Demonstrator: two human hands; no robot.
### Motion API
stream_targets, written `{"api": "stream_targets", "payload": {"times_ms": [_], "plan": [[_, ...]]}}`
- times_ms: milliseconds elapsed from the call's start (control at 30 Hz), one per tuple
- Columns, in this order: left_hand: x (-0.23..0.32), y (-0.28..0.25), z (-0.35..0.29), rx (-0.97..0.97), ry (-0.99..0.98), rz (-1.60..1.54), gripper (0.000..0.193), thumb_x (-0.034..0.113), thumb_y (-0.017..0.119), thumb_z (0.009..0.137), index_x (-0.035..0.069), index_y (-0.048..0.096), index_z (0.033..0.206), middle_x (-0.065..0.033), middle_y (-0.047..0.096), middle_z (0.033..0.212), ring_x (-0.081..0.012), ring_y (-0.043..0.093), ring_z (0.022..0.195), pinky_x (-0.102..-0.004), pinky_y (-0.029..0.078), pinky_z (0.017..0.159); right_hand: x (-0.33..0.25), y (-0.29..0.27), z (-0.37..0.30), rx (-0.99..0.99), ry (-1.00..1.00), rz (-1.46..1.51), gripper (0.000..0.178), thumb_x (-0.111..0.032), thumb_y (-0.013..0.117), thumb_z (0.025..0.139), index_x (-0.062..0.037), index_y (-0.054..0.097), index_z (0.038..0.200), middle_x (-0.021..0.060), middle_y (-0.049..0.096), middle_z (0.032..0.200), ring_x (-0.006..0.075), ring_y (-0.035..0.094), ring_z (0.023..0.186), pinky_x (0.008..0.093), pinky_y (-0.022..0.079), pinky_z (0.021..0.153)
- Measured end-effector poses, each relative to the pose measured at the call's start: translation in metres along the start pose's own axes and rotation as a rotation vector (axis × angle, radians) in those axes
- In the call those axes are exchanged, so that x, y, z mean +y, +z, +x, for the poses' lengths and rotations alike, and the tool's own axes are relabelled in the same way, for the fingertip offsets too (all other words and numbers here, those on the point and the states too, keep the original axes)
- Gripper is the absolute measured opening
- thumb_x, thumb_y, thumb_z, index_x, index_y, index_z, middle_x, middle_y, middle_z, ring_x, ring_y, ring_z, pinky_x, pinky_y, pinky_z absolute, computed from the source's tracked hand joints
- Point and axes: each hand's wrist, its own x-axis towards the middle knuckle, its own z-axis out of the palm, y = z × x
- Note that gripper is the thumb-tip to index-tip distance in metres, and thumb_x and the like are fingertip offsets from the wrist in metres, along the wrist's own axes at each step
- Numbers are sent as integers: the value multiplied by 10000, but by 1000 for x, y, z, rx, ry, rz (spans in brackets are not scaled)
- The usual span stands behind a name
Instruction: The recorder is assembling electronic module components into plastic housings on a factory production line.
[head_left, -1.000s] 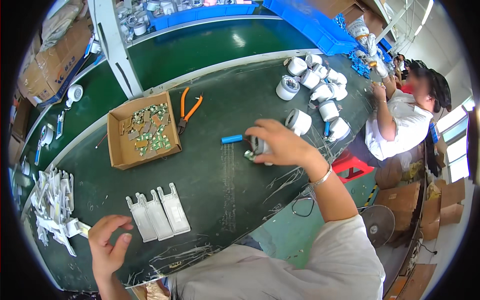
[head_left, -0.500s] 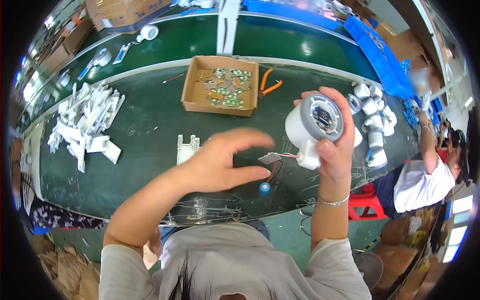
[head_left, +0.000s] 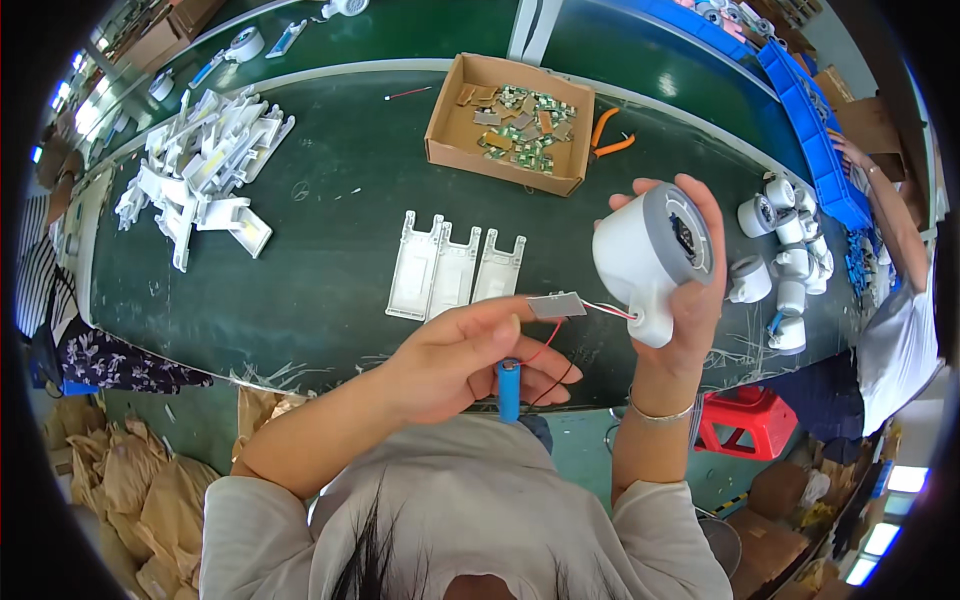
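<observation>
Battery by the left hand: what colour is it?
The battery is blue, clearest in the head view.

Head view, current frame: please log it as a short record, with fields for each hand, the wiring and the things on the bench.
right hand: holds a white lamp with a grey rim
left hand: palm up, fingers at the grey board and blue cell; grip unclear
wires: lamp to board; red and dark ones toward cell
panels: three, white, side by side
box: cardboard, holding small boards
pliers: orange handles, right of box
pile: white parts, far left
other lamps: clustered at right
</observation>
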Motion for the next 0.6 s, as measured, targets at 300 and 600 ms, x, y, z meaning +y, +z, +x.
{"api": "stream_targets", "payload": {"times_ms": [300, 600], "plan": [[-4, -18, 7, -213, 156, 70, 567, 412, 533, 851, -133, 561, 1002, -248, 602, 952, -320, 593, 921, -400, 445, 852, 3, 0, -9, -92, 165, 96, 886, -345, 812, 567, 7, 353, 1239, 201, 503, 1156, 295, 538, 1057, 386, 445, 896], [-12, -22, 5, -77, 287, 191, 435, 306, 673, 730, -125, 624, 756, -230, 622, 746, -302, 622, 684, -438, 491, 773, 11, -10, -10, -277, 135, 73, 778, -100, 795, 607, -34, 367, 1254, 77, 492, 1163, 154, 487, 1075, 298, 403, 916]]}}
